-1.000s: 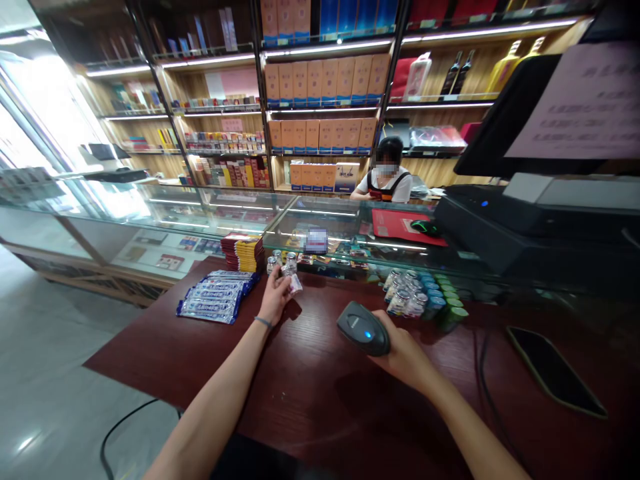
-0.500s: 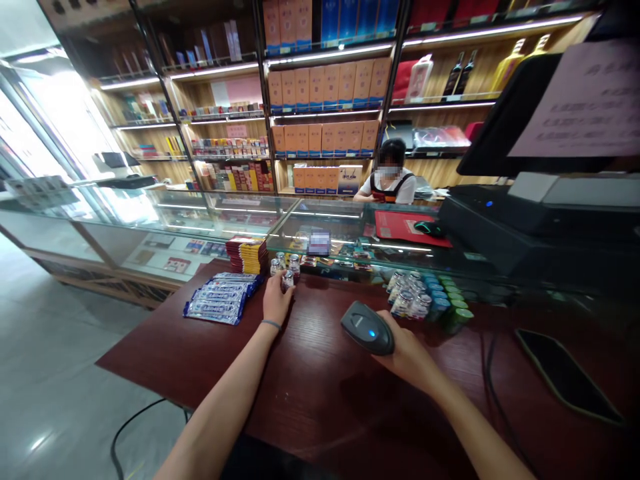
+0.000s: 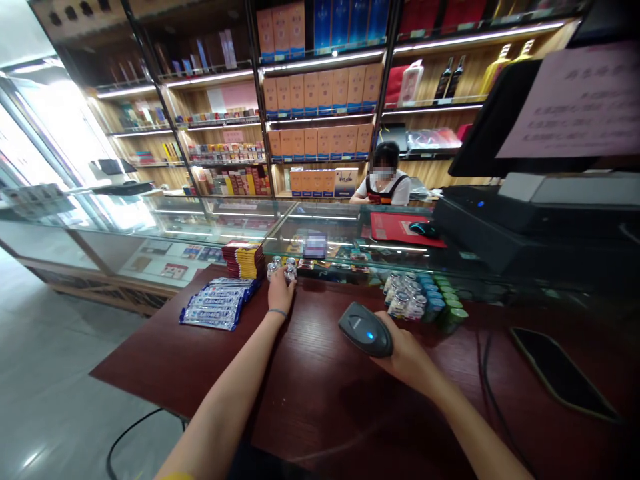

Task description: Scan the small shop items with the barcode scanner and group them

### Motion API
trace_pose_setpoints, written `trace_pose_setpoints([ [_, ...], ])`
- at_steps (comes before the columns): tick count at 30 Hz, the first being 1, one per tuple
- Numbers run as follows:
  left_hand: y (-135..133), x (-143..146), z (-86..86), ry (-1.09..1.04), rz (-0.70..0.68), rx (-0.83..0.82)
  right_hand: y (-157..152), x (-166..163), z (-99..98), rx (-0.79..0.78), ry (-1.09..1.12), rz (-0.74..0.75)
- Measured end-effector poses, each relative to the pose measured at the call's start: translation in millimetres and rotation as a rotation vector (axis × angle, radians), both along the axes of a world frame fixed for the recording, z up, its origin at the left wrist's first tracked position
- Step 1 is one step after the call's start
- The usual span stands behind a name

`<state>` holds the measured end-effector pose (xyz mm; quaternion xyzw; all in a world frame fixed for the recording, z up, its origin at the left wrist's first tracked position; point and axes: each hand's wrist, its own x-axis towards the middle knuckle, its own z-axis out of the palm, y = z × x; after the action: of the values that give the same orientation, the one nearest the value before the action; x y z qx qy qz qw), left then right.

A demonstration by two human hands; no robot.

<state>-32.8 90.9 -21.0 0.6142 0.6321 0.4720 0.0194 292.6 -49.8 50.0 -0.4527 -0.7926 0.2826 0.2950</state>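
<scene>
My left hand (image 3: pixel 280 292) reaches forward to a small group of little bottles (image 3: pixel 281 268) at the far edge of the dark red table (image 3: pixel 320 393). Its fingers close around one of them among the others. My right hand (image 3: pixel 406 353) grips a dark grey barcode scanner (image 3: pixel 365 329) with a blue light, held low over the middle of the table. A wristband shows on my left wrist.
Blue packets (image 3: pixel 216 303) and a stack of red and yellow boxes (image 3: pixel 244 259) lie left of the bottles. More small bottles and coloured caps (image 3: pixel 420 300) stand to the right. A phone (image 3: pixel 557 373) lies at the right. A glass counter (image 3: pixel 210 220), a till (image 3: pixel 530 220) and a seated person (image 3: pixel 383 180) are beyond.
My left hand carried a small bottle forward and set it down among the other bottles. The scanner hand stayed nearly still.
</scene>
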Motion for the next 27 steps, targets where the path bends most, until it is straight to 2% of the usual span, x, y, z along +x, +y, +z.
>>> trace_pose_setpoints([
  [9, 0.2, 4.3, -5.8, -0.007, 0.015, 0.039, -2.0, 2.7, 2.2, 0.011, 0.004, 0.011],
  [19, 1.8, 2.1, -9.5, -0.03, -0.037, 0.149, -0.4, 2.5, 1.7, 0.004, -0.005, 0.007],
  [27, -3.9, 2.5, -7.2, -0.063, -0.006, 0.147, -0.1, 5.3, 1.1, 0.011, 0.009, 0.004],
])
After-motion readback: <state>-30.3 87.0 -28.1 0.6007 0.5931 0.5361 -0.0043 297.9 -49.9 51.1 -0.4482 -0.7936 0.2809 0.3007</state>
